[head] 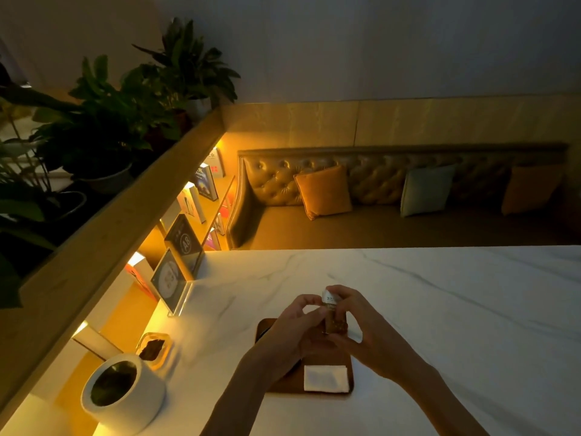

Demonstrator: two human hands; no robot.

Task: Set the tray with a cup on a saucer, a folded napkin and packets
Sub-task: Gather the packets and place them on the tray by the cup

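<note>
Pinching a slim brown-and-white packet [332, 313] upright, left hand [294, 328] and right hand [355, 328] hold it above the tray [345, 357].

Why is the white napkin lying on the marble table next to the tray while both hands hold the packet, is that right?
Not quite. The head view shows the napkin lying on the tray, not beside it. Both the left hand and right hand do hold the packet.

The room was dim with warm yellow light. A soft sofa [361, 196] with pillows [323, 191] sat by the wall [377, 42]. Green plants [110, 114] stood above a bookshelf [195, 209].
</note>
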